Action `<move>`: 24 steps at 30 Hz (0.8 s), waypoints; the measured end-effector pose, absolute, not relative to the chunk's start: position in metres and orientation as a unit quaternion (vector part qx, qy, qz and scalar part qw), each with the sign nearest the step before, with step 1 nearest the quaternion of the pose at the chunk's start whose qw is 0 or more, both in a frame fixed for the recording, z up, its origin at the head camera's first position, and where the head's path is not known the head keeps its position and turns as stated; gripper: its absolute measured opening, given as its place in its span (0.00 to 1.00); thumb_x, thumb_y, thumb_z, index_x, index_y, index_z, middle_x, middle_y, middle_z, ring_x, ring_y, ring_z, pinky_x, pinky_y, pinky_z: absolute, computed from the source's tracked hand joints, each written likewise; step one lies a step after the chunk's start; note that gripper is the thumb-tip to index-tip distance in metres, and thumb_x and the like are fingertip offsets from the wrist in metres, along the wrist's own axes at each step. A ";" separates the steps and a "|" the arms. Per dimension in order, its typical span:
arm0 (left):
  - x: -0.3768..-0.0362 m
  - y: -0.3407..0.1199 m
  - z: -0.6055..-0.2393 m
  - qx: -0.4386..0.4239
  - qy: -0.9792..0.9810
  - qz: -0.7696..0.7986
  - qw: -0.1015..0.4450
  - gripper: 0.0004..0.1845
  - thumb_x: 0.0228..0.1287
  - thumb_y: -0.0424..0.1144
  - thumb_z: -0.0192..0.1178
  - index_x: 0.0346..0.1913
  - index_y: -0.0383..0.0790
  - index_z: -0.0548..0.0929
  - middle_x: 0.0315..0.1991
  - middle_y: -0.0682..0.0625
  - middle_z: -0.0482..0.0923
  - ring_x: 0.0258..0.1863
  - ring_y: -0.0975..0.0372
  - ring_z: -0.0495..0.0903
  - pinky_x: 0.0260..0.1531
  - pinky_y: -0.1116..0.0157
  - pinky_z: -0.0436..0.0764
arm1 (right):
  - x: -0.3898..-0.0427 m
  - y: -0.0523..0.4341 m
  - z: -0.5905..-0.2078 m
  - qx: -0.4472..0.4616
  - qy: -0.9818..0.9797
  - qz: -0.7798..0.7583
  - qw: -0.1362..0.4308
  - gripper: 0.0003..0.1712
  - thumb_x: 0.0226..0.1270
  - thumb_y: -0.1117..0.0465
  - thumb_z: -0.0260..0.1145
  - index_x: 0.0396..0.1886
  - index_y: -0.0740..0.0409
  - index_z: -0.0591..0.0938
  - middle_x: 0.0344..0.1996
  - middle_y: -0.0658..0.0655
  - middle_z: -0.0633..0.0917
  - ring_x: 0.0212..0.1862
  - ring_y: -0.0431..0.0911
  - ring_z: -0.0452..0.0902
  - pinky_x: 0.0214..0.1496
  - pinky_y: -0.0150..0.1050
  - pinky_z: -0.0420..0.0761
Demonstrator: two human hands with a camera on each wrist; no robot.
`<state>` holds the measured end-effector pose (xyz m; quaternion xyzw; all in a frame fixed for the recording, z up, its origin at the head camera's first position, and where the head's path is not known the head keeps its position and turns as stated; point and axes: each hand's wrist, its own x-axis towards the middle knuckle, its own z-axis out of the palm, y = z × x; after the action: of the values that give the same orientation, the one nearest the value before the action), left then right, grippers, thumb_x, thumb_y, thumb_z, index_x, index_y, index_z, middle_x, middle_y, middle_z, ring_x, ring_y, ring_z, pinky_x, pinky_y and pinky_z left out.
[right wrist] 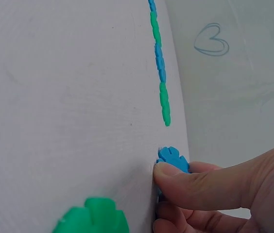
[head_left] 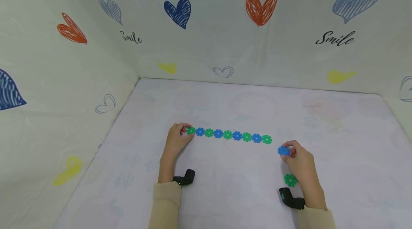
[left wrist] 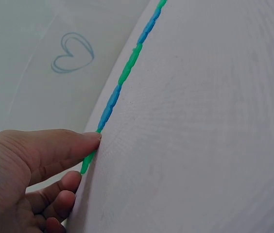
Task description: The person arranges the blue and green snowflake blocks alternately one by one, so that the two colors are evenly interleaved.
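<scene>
The right hand [head_left: 300, 163] pinched a blue snowflake disc [head_left: 284, 150] between thumb and fingers, closed tight on its rim, just off the right end of the chain of discs [head_left: 228, 135]. The right wrist view showed the disc [right wrist: 173, 159] held on edge, touching the white mat [head_left: 244, 193].

The left hand [head_left: 176, 139] rested on the mat with its fingertips [left wrist: 86, 141] lightly closed on the green end disc [head_left: 191, 130] at the chain's left end.

The chain lay flat, nine discs alternating green and blue, its long axis running left to right across the mat. A loose green disc [head_left: 290, 180] lay beside the right hand's wrist.
</scene>
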<state>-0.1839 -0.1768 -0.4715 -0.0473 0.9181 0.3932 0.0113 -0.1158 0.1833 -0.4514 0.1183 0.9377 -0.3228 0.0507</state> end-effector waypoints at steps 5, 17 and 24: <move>-0.184 -0.176 -0.472 -0.051 0.918 0.393 0.012 0.18 0.55 0.38 0.64 0.50 0.41 0.79 0.35 0.48 0.69 0.38 0.57 0.65 0.38 0.63 0.65 | -0.121 0.184 -0.453 0.127 0.938 -0.319 0.049 0.20 0.59 0.68 0.64 0.51 0.62 0.73 0.30 0.60 0.73 0.32 0.50 0.67 0.30 0.36 0.68; -0.185 -0.178 -0.474 -0.040 0.917 0.396 0.001 0.18 0.54 0.37 0.65 0.48 0.40 0.79 0.34 0.47 0.69 0.37 0.57 0.65 0.37 0.63 0.64 | -0.133 0.182 -0.456 0.133 0.935 -0.329 0.027 0.20 0.58 0.68 0.64 0.51 0.61 0.73 0.30 0.60 0.73 0.32 0.50 0.68 0.28 0.36 0.68; -0.185 -0.178 -0.474 -0.040 0.918 0.394 0.002 0.18 0.54 0.38 0.65 0.49 0.40 0.79 0.34 0.47 0.69 0.37 0.57 0.65 0.37 0.63 0.64 | -0.139 0.182 -0.457 0.145 0.928 -0.343 0.033 0.19 0.59 0.68 0.64 0.51 0.61 0.73 0.31 0.60 0.72 0.32 0.50 0.67 0.28 0.36 0.66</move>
<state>-0.1852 -0.1778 -0.4741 -0.0403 0.9183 0.3939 0.0024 -0.1385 0.1823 -0.4573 0.1449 0.9276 -0.3426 0.0330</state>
